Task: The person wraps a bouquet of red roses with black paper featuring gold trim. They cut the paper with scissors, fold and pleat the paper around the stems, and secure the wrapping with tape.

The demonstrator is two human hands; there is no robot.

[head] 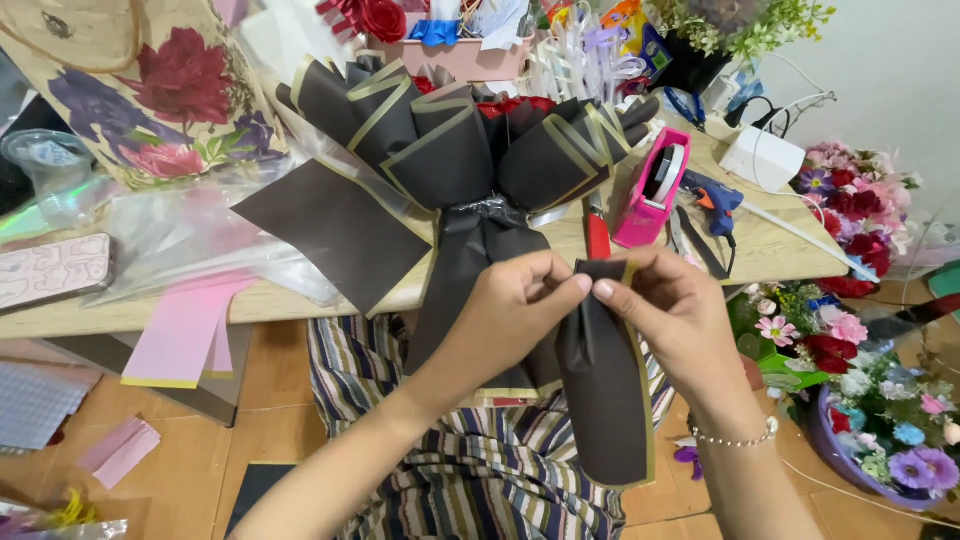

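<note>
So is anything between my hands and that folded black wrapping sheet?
Nothing visible. The left hand and right hand both already pinch the top of the folded black sheet, just below the bouquet.

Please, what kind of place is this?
Probably a small florist's or craft workspace: both hands pleat a black wrapping sheet beside a wrapped bouquet, with a pink tape dispenser and flower arrangements around.
</note>
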